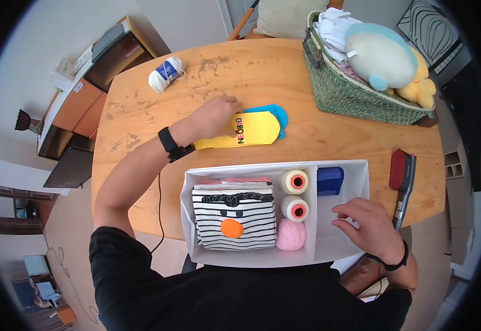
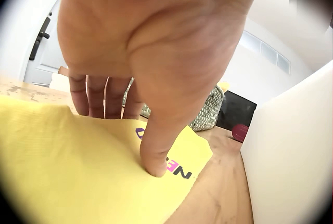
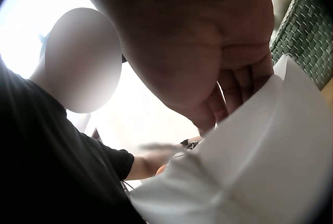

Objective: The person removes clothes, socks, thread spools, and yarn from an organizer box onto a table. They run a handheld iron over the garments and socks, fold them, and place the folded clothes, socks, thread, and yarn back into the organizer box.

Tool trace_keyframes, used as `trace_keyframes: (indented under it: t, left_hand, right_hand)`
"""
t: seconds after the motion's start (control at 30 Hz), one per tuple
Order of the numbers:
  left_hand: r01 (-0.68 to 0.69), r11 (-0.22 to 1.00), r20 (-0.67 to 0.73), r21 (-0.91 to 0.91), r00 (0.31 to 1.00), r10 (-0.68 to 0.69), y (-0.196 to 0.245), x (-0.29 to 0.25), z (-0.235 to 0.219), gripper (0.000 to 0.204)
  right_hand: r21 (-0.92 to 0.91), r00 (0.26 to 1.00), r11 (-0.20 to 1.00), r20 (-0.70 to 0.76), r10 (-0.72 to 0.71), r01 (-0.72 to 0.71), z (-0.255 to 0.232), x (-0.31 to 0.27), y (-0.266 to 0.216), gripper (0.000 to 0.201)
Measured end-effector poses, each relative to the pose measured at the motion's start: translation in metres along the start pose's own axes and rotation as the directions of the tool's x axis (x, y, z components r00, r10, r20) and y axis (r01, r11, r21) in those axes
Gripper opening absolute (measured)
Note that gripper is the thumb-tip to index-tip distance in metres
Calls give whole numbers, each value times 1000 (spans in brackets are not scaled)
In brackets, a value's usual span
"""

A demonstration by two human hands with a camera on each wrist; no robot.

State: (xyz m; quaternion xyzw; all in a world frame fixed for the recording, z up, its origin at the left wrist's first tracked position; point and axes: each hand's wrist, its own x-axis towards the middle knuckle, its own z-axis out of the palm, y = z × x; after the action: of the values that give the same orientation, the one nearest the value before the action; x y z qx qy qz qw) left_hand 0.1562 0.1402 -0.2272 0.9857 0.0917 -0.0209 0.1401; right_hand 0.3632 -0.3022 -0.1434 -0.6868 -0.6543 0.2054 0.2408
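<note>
My left hand [image 1: 214, 117] rests on a flat yellow sock [image 1: 262, 129] lettered NEOBIO, which lies over a blue sock [image 1: 282, 115]. In the left wrist view the thumb [image 2: 154, 156] presses beside the letters, with the other fingers spread apart from it at the sock's far edge. My right hand [image 1: 368, 227] hovers, fingers loosely bent, over the right compartment of a white box [image 1: 342, 257]. That compartment holds a dark blue item [image 1: 329, 181]. In the left one sit a folded striped cloth [image 1: 207, 234], two cream thread spools [image 1: 288, 175] and a pink yarn ball [image 1: 290, 236].
A green woven basket [image 1: 337, 96] with plush toys and cloth stands at the table's back right. White yarn with a blue label [image 1: 166, 74] lies at the back left. A red-and-black brush [image 1: 402, 179] lies near the right edge.
</note>
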Motion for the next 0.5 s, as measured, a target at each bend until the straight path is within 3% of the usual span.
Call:
trace_keyframes:
  t: [0.2,0.5]
  left_hand:
    - [-48,997,-125,-58,991,41,12,-13,0,57]
    - [53,997,-43,-64,998,-56,8,-10,1,58]
  right_hand:
    - [-2,999,999,7,-52,52,5,5,5,26]
    - [-15,999,999,7,-41,41,8,3,6,27]
